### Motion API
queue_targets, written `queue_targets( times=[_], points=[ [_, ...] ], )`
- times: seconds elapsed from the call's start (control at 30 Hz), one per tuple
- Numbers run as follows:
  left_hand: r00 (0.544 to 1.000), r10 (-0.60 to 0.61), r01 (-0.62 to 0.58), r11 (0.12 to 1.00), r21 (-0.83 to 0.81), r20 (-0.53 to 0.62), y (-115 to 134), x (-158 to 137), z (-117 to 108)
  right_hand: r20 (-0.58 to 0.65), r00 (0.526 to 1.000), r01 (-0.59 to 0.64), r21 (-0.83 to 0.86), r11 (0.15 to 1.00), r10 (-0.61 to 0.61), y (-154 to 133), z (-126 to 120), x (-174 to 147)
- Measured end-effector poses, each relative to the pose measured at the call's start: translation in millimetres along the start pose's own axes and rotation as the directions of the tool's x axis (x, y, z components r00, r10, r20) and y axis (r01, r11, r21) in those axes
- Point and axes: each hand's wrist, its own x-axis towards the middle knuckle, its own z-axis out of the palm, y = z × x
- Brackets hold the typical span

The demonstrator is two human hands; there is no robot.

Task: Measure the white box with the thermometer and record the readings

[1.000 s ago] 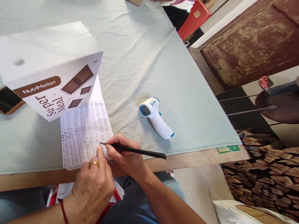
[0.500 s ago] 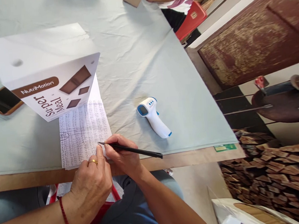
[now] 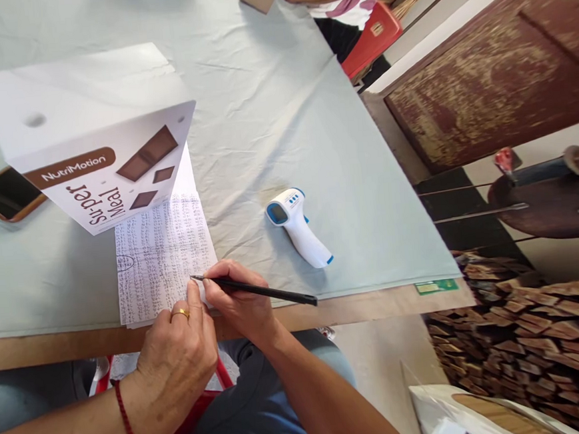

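A scuffed reddish-brown panel (image 3: 489, 74) and stacked split firewood (image 3: 546, 357) stand beyond the cloth-covered table's (image 3: 364, 218) right edge.

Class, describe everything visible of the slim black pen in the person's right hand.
The slim black pen looks like plastic, with a metallic-looking point. The bare right hand grips it near that point; the barrel slants toward the table's brown, wooden-looking near edge. The point is at the handwritten white paper, beside the index fingertip of the bare left hand; whether it touches the page is unclear.
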Motion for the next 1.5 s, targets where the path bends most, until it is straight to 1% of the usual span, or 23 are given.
queue_targets(
  times=[0.13,0.3,0.43,0.5,0.7,0.97,1.13,1.33,1.5],
  points=[
    [1.0,0.007,-0.007,1.0,-0.003,0.006,-0.2,-0.1,0.8,0.005,1.0,-0.023,-0.017,1.0,0.023,-0.7,-0.4,0.1],
    [1.0,0.004,-0.004,1.0,-0.001,-0.005,-0.6,-1.2,2.9,0.004,1.0,-0.006,-0.005,1.0,0.006,-2.0,-1.4,0.8],
    [0.997,0.025,-0.024,1.0,-0.017,0.075,0.1,-2.4,2.9,0.023,0.999,-0.022,0.007,1.0,0.022,-2.8,-1.2,1.4],
    [0.995,0.017,-0.016,1.0,-0.011,0.1,1.0,-2.2,1.9,0.03,0.999,-0.031,0.018,0.999,0.031,-2.6,-0.9,1.2],
    [1.0,-0.004,0.003,0.999,0.041,0.029,1.7,-1.1,0.4,-0.005,0.997,-0.081,0.019,0.997,0.081,-0.3,-2.2,-0.9],
    [0.999,-0.005,0.006,1.0,0.029,-0.036,-2.3,1.2,-0.7,-0.025,0.999,-0.049,0.004,0.999,0.049,0.1,-2.8,-1.5],
    [1.0,-0.007,0.008,1.0,0.025,-0.017,-1.4,0.8,-1.2,-0.024,0.999,-0.04,-0.002,0.999,0.04,0.8,-2.2,-1.7],
    [1.0,-0.002,0.002,1.0,0.017,-0.024,-0.1,0.4,0.3,-0.007,1.0,-0.019,-0.013,1.0,0.019,0.5,-2.5,-0.7],
    [1.0,0.013,-0.013,1.0,0.007,0.028,-0.9,0.0,-0.8,0.002,1.0,0.007,-0.018,1.0,-0.007,0.4,-0.7,-2.2]
  ],
)
